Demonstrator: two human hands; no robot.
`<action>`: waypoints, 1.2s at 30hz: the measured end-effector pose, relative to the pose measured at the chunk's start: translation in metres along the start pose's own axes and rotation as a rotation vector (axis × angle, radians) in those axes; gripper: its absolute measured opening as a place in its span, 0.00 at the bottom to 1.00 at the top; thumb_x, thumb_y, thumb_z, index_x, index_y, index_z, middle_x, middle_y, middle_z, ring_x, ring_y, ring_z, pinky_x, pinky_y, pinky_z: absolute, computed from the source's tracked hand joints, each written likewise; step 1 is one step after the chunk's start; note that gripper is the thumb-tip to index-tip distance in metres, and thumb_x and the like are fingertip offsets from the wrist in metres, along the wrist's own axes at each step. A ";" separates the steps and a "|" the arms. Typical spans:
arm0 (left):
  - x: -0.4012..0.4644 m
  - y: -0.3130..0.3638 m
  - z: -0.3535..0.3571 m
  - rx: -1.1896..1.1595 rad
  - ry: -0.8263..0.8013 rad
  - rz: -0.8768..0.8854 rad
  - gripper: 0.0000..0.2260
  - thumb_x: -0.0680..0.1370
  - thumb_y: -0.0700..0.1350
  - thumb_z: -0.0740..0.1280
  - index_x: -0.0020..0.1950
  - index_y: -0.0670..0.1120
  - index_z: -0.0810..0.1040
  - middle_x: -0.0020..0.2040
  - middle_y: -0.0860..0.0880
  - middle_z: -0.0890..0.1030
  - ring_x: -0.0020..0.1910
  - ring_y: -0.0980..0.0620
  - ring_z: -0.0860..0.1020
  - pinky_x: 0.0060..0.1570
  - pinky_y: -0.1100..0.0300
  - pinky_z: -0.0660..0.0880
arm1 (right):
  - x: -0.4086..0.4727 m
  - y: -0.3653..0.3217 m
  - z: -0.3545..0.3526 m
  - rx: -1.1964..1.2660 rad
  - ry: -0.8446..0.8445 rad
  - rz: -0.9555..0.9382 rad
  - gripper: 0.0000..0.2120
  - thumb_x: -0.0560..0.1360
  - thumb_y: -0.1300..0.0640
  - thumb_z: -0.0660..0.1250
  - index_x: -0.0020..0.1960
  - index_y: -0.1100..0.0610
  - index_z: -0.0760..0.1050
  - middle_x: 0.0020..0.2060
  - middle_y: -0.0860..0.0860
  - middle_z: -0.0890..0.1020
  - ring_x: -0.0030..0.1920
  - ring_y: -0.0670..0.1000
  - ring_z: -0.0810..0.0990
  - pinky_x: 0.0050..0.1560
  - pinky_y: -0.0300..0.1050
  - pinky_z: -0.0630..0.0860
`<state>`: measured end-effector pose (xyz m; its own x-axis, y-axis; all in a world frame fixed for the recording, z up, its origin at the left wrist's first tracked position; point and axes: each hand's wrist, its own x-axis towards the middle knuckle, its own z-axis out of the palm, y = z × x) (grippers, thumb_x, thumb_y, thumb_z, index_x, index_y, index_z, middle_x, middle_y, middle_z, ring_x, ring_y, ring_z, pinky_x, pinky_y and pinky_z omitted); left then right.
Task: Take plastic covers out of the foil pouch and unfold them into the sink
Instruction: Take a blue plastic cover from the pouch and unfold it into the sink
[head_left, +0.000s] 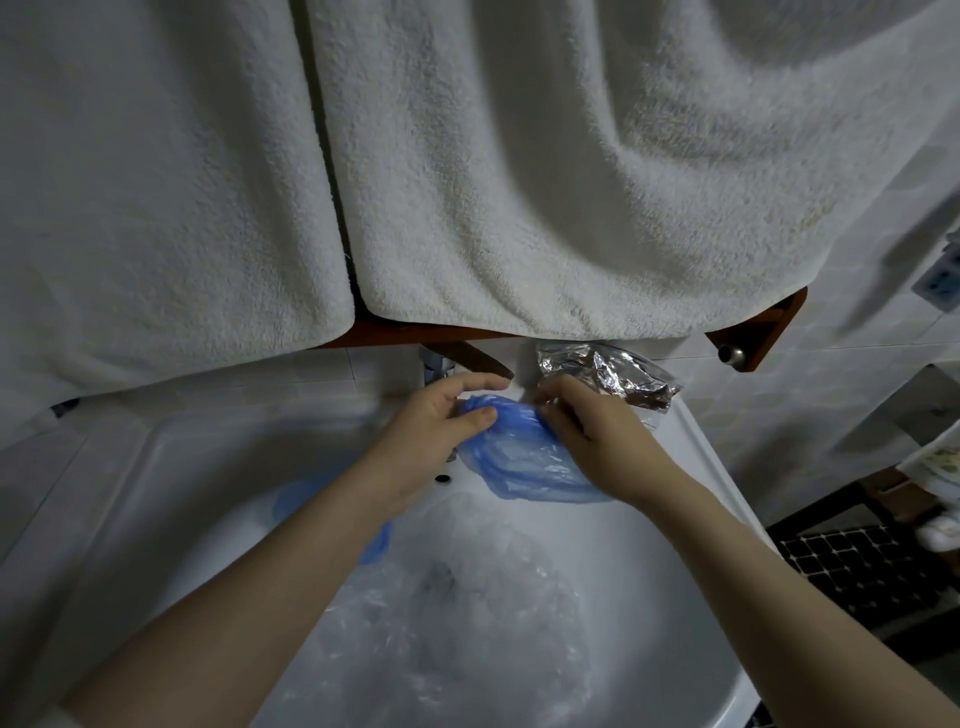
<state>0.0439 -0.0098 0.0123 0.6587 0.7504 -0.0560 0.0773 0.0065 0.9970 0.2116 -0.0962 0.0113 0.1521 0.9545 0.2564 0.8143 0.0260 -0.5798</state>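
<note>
**Mid-unfold: blue cover over sink, both hands on it**

Step in hand, by the look of it: opening out a blue plastic cover (519, 457) above the back of the sink (156, 467), w/ removal from pouch already done for this piece. Held between both hands, just below the tap (435, 369), bunched at top and fanning down toward the basin. Left hand (441, 421): thumb pressed onto the cover's upper edge, fingers reaching over behind it, so pinching the plastic. Right hand (587, 431): fingers curled at the cover's right edge, apparently pinching it too; exact fingertip contact hard to tell, some motion blur. No spare grip on either side.

Foil pouch (608, 376) lying crumpled on the sink's back right ledge, just beyond the right hand, under the wooden towel rail (753, 332). Whether more covers remain inside: cannot tell.

In the basin already: a clear plastic cover (457, 613) spread over the drain area, plus another blue cover (311, 499) partly hidden under the left forearm. So task seems well along, maybe two down, one in progress.

Next move prob. calls for: pulling hands apart to stretch the folds open, then letting go so the piece drops flat beside the others. Thin film, likely clingy & prone to sticking to itself, so separate layers w/ light fingertip pulls, not a yank. Then back to pouch to check for more.

White towels (519, 182) hanging overhead, clear of the work.
</note>
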 end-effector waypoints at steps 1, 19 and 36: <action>-0.001 0.000 -0.001 -0.032 -0.037 -0.014 0.13 0.78 0.36 0.63 0.52 0.53 0.80 0.49 0.52 0.82 0.47 0.57 0.80 0.48 0.63 0.77 | 0.000 0.001 0.000 0.019 -0.021 -0.011 0.05 0.79 0.59 0.60 0.51 0.57 0.74 0.35 0.48 0.78 0.36 0.50 0.74 0.38 0.40 0.66; 0.001 -0.020 0.010 0.244 0.075 -0.017 0.15 0.71 0.34 0.72 0.55 0.47 0.80 0.48 0.54 0.81 0.49 0.55 0.79 0.53 0.62 0.76 | 0.004 -0.001 -0.008 -0.272 -0.208 -0.036 0.11 0.72 0.53 0.70 0.51 0.57 0.75 0.43 0.53 0.80 0.39 0.50 0.72 0.38 0.40 0.64; -0.004 -0.009 -0.004 0.229 0.043 0.005 0.07 0.74 0.39 0.70 0.43 0.52 0.81 0.42 0.50 0.81 0.40 0.55 0.77 0.41 0.61 0.74 | -0.008 0.020 -0.024 -0.254 -0.195 -0.149 0.17 0.72 0.45 0.60 0.31 0.56 0.69 0.22 0.43 0.63 0.25 0.44 0.64 0.29 0.44 0.62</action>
<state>0.0375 -0.0103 0.0040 0.6271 0.7777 -0.0440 0.2451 -0.1434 0.9588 0.2403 -0.1105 0.0161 -0.0688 0.9852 0.1570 0.9366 0.1180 -0.3300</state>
